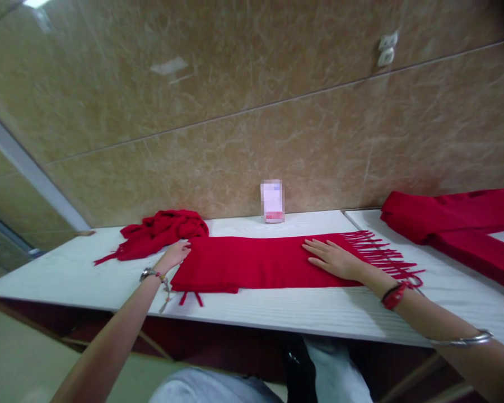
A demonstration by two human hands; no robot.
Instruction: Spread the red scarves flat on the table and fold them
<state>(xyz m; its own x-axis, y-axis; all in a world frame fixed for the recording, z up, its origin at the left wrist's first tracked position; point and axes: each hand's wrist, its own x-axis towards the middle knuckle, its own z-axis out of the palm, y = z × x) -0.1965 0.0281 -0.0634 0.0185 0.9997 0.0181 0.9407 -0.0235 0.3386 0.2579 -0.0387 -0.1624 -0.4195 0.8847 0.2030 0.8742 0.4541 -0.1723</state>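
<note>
A red fringed scarf (260, 263) lies flat across the white table in front of me, partly folded over at its left end. Its long fringe (382, 254) fans out to the right, and two short tassels poke from under the left front edge. My right hand (330, 258) rests palm down on the scarf's right part, fingers stretched. At the back left corner of the scarf is my left hand (177, 254), its fingers bent at the edge of the cloth; whether they pinch it is hard to make out.
A crumpled red scarf (163, 232) lies at the back left. Another red scarf (449, 218), loosely folded, is at the right. A blurred phone-like screen (273, 201) leans against the marbled wall (235, 151). The white table (88, 280) has its front edge close to my body.
</note>
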